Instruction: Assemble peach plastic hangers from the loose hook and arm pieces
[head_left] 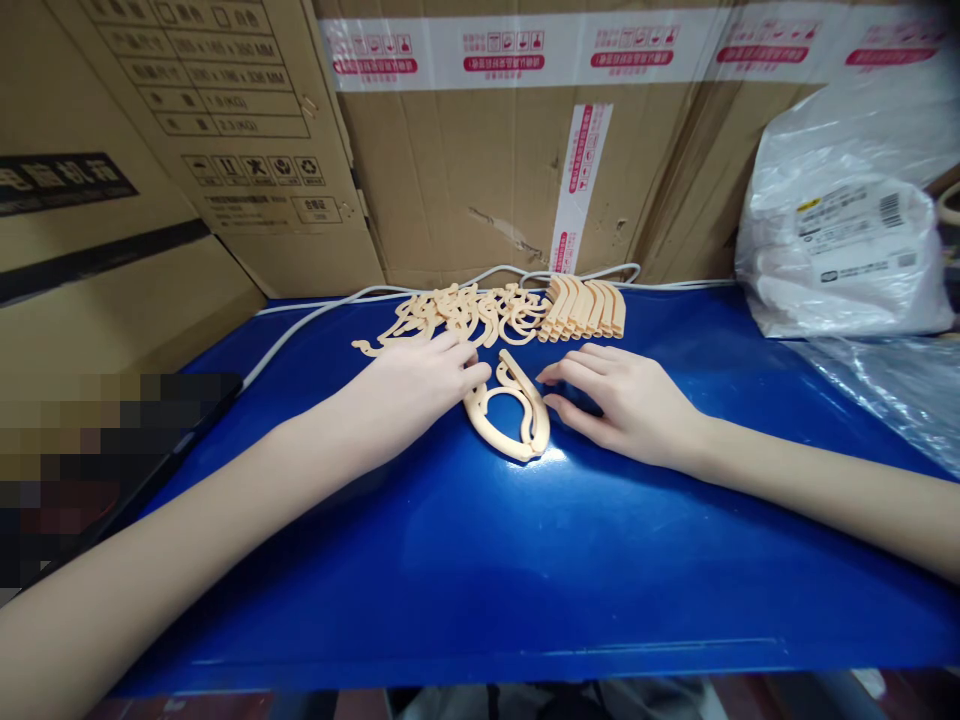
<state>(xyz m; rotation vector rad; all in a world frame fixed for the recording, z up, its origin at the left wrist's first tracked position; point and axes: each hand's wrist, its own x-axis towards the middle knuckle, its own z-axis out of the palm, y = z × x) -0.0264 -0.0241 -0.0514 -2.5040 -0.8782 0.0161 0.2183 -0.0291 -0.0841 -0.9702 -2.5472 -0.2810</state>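
Note:
A beige plastic folding hanger (pixel 541 425) lies on the blue table between my hands, its arms folded up into a loop around its hook. My left hand (pixel 431 385) is closed at the upper end of the hanger's left arm, with its fingertips partly hidden. Just right of the hanger is my right hand (pixel 626 400), thumb and fingers apart and nothing between them. Beyond my left hand lies a loose pile of beige curved hook pieces (pixel 487 315). Beside that pile, beige hanger arms (pixel 581 308) are lined up in a row.
Cardboard boxes (pixel 465 180) wall off the back and left of the blue table (pixel 480 580). A white cable (pixel 300 322) runs along the back. At the back right sits a clear plastic bag with a white package (pixel 847 240). A dark flat object (pixel 202 390) lies at left.

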